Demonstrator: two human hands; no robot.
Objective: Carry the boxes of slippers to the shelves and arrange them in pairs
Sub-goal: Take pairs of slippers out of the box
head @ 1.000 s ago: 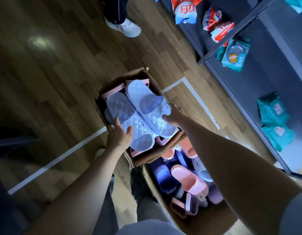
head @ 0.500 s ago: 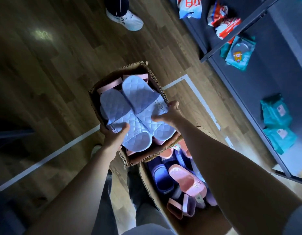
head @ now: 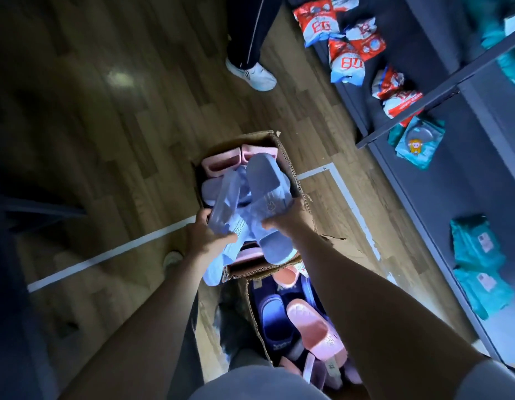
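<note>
We are looking down on a brown wood-plank floor (head: 106,140). A white tape line (head: 106,255) is running across it and turning a corner beside the boxes. A dark grey metal shelving unit (head: 452,183) is standing along the right side.

Two open brown cardboard boxes are sitting on the floor in front of us, end to end and touching. The near cardboard box (head: 257,313) is holding a jumble of slippers. Among them, a navy rubber slipper (head: 275,319) and a pink rubber slipper (head: 311,327) are lying side by side. The far cardboard box (head: 291,168) is carrying a pair of pale pink slippers (head: 221,163) along its far end.

We are holding two pale blue quilted slippers over the far box, one crossing the other. Our left hand (head: 205,241) is gripping the left blue slipper (head: 224,203) with its fingers curled round it. That slipper is blurred, and its near end is hanging past the box rim. Our right hand (head: 291,219) is gripping the right blue slipper (head: 265,183) at its side edge, sole angled toward us.

On the shelves, red, white and blue crinkled packets (head: 348,50) are lying at the far end. Teal plastic packs (head: 478,255) are stacked nearer to us. Another person's white sneaker (head: 253,76) is standing on the floor beyond the boxes, below a dark trouser leg.
</note>
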